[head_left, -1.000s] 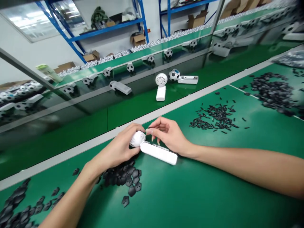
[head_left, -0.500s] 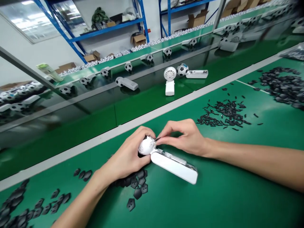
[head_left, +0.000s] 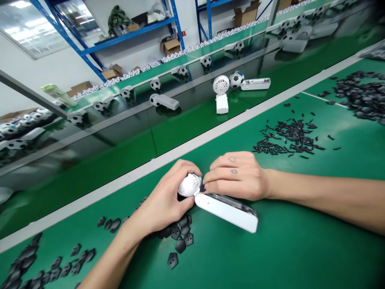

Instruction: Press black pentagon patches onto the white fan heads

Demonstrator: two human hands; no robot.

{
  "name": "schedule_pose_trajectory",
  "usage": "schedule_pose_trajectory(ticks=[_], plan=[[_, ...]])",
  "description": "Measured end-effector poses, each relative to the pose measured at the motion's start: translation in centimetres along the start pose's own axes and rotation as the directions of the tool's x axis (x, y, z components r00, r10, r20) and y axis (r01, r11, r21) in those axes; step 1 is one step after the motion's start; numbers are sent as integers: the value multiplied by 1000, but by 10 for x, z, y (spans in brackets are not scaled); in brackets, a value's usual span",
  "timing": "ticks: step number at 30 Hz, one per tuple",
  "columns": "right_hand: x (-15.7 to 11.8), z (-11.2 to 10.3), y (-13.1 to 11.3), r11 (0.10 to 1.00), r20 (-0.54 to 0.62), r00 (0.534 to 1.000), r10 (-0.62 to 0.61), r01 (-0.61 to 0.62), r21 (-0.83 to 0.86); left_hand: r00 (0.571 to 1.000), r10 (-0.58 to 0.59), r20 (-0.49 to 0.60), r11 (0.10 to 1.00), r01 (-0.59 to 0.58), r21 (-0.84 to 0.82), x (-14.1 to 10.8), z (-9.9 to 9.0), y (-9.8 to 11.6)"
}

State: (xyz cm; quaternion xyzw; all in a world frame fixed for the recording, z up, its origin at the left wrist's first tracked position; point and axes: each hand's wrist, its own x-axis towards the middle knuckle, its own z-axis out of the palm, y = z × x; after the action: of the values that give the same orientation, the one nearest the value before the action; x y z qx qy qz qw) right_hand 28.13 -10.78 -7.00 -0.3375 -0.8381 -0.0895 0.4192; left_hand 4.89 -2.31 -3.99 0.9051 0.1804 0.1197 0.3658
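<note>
Curled round the ball-shaped head (head_left: 189, 185) of a white handheld fan (head_left: 227, 212), the left hand (head_left: 168, 196) has it gripped, fingers over the top and thumb underneath, hiding its left side from me. That fan is at the centre of my frame, its handle slanting down to the right; from my end I can't tell whether the handle touches the green table (head_left: 234, 257). Close against the head's right edge, the right hand (head_left: 240, 178) has its fingers bent and its back to my camera. At its fingertips I see a dark bit (head_left: 202, 188), but the thumb is hidden, so I cannot tell whether it is pinched or merely pressed.

Below the left hand, dark five-sided pieces (head_left: 180, 245) are partly covered by the wrist. More dark pieces (head_left: 27, 263) run out of my frame at lower left. Right of centre I have a heap of thin dark strips (head_left: 293, 136), too small to separate, and beyond it a pile of dark pieces (head_left: 363, 96) cut by the right edge.

Past the pale rail (head_left: 132, 176), 3 fans (head_left: 221, 104) stand out at upper centre; those at upper right smear together. At far left, a pale object (head_left: 4, 194) is cropped beyond recognition.
</note>
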Motion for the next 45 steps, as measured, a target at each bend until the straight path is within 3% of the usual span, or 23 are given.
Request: schedule_pose_trajectory(ticks=[3, 7, 11, 15, 19, 24, 28, 33, 37, 45], plan=[[-3, 6, 1, 999, -90, 995, -37, 36, -16, 1000, -4, 4, 1000, 4, -13, 0, 0, 2], [-6, 16, 3, 986, -121, 990, 71, -51, 157, 999, -35, 18, 999, 36, -32, 1, 0, 5], [-6, 19, 5, 854, 55, 953, 298, -291, 432, 998, -49, 39, 997, 51, -53, 0, -2, 6], [-2, 17, 8, 646, 266, 840, 473, -536, 543, 991, -99, 95, 994, 103, -34, -1, -7, 5], [11, 7, 13, 565, 464, 755, 463, -655, 502, 986, -117, 117, 993, 117, 2, -3, -9, 2], [39, -10, 9, 666, 570, 687, 451, -684, 297, 992, -94, 83, 996, 95, 0, -1, -4, -1], [48, -13, 4, 700, 569, 680, 462, -674, 237, 993, -92, 75, 996, 94, -13, 0, -3, 1], [42, -8, 6, 683, 545, 726, 420, -648, 336, 989, -115, 89, 993, 118, -29, 0, -5, 3], [40, -3, 3, 605, 529, 698, 482, -702, 375, 991, -103, 84, 993, 107, -41, 0, -5, 1], [44, 1, -8, 359, 566, 510, 648, -860, 363, 981, -128, 143, 986, 142, -93, -3, -8, 3]])
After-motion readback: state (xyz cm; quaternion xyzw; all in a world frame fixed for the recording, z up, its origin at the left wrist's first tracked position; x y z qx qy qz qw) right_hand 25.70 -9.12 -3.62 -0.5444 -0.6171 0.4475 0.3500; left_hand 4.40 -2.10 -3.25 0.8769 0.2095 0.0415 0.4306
